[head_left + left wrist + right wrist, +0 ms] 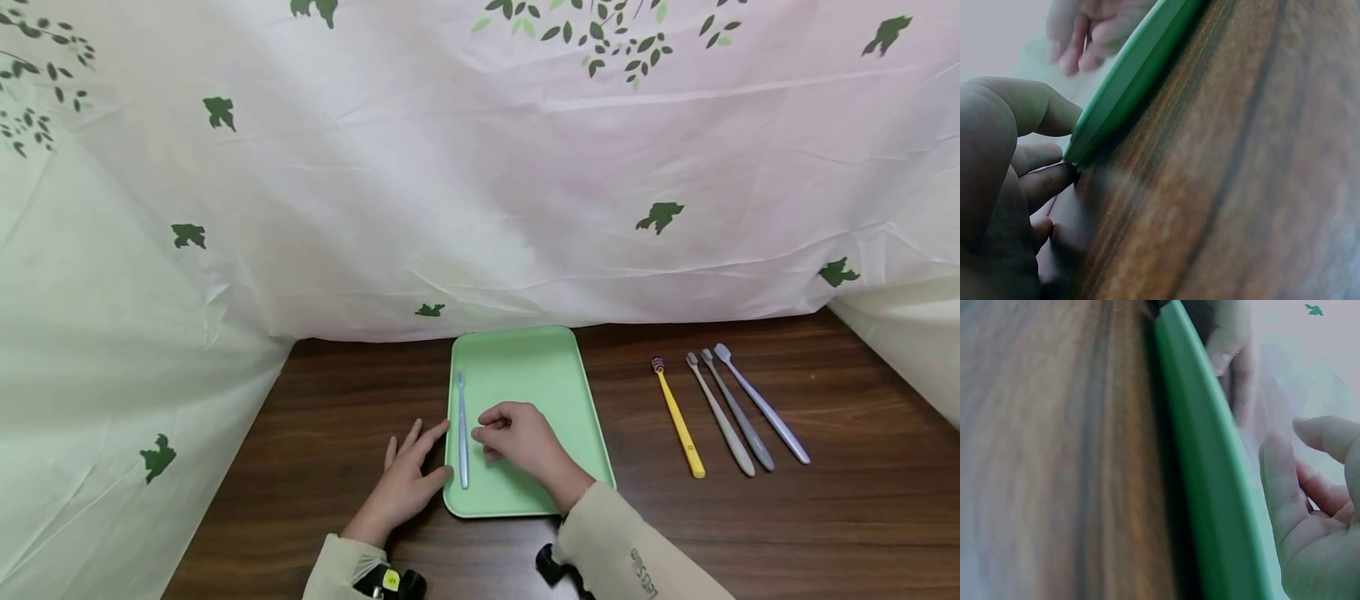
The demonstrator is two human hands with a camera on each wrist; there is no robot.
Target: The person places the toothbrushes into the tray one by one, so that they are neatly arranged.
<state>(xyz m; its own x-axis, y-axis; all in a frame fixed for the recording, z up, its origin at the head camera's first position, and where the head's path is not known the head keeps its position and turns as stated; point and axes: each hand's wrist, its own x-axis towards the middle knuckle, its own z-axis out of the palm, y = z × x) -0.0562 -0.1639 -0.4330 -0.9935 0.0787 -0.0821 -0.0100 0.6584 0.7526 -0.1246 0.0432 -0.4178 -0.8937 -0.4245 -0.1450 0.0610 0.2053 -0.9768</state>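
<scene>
A pale blue toothbrush [462,433] lies lengthwise along the left side of a green tray [525,358], its head toward the back. My left hand [401,492] touches the tray's left rim with its thumb and fingertips, fingers spread. Over the tray, just right of the toothbrush handle, hovers my right hand [525,442] with its fingers loosely bent and nothing between them. In the right wrist view the right thumb [1282,481] and index finger stand apart beside the tray wall [1210,462].
To the right of the tray lie a yellow toothbrush [678,425], a light grey toothbrush [722,417], a darker grey toothbrush [738,410] and a lavender toothbrush [763,406] on the dark wooden table [862,517]. A white curtain [465,183] with green leaf prints hangs behind.
</scene>
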